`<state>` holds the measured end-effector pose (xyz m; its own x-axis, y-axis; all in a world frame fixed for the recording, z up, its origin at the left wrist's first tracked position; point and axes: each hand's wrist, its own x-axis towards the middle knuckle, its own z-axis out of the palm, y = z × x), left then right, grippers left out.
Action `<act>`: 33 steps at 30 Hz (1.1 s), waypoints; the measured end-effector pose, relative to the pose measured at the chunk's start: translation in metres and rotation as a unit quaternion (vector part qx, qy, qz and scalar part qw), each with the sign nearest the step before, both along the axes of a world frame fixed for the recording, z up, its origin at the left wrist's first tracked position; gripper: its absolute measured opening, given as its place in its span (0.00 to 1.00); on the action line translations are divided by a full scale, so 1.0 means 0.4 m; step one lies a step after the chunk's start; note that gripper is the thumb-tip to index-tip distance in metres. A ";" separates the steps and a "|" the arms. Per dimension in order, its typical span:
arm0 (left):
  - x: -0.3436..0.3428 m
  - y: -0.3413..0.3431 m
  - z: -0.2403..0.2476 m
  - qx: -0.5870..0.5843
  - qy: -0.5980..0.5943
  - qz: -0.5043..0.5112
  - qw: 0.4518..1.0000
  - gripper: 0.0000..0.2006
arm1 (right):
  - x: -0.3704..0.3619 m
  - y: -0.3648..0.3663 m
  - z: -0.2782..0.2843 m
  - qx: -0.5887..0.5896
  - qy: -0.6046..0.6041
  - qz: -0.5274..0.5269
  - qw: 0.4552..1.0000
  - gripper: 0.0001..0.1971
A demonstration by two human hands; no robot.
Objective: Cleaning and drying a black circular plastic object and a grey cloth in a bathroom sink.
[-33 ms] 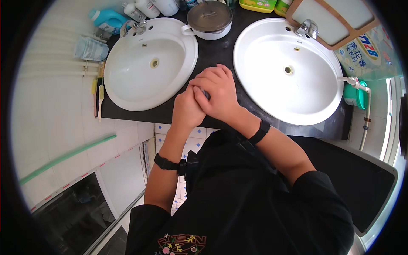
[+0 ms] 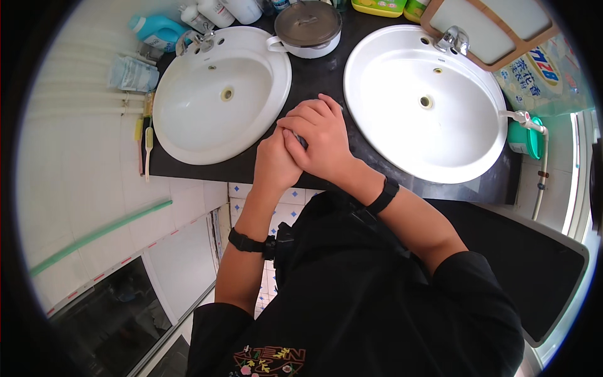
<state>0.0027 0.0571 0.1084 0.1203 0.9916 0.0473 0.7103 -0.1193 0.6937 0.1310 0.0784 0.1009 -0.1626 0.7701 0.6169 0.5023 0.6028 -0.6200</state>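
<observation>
My two hands are clasped together above the front edge of the black counter [image 2: 318, 81], between two white washbasins. My right hand [image 2: 317, 135] lies over my left hand [image 2: 275, 160], its fingers wrapped across the left one's. Between the right thumb and palm shows a small dark grey patch; whether it is a held thing or the counter behind, I cannot make out. The fingers of my left hand are mostly covered. Both hands are apart from the left basin [image 2: 174, 139] and the right basin [image 2: 392, 151].
A white pot [image 2: 320, 49] with a brown lid stands between the basins at the back. Bottles, including a blue jug [image 2: 157, 31], line the far left. A wood-framed panel [image 2: 496, 28] leans behind the right tap [image 2: 455, 41]. A brush [image 2: 149, 141] hangs at the left edge.
The view has shifted very slightly. My hands stay clasped in the same place.
</observation>
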 end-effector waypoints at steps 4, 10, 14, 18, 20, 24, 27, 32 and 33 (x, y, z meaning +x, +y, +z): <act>0.014 -0.014 0.003 0.026 0.007 0.013 1.000 0.20 | 0.018 0.021 -0.023 -0.050 0.060 0.024 0.997 0.06; 0.021 -0.023 0.012 0.003 -0.047 0.029 0.998 0.21 | 0.069 0.079 -0.044 -0.257 0.174 -0.005 0.951 0.12; 0.041 -0.003 0.037 -0.011 -0.006 0.038 0.999 0.22 | 0.082 0.094 -0.073 -0.432 0.341 -0.003 0.835 0.14; 0.043 -0.004 0.035 -0.031 -0.001 0.015 0.999 0.21 | 0.085 0.056 -0.093 -0.342 0.267 -0.064 0.899 0.13; 0.051 -0.006 0.029 -0.033 -0.002 0.013 0.999 0.21 | 0.080 0.029 -0.087 -0.303 0.243 -0.071 0.919 0.12; 0.051 0.032 0.008 0.013 0.028 -0.014 0.999 0.13 | 0.032 -0.014 -0.006 -0.078 0.042 -0.009 0.996 0.10; 0.049 0.031 0.004 -0.008 0.010 -0.016 1.000 0.18 | 0.040 -0.010 -0.006 -0.106 0.034 -0.002 0.994 0.10; 0.082 -0.003 0.009 0.038 0.006 0.036 0.999 0.16 | 0.062 0.038 -0.041 -0.243 0.208 -0.059 0.946 0.12; 0.084 -0.002 0.011 0.037 0.005 0.037 0.999 0.16 | 0.061 0.047 -0.038 -0.314 0.306 -0.049 0.897 0.12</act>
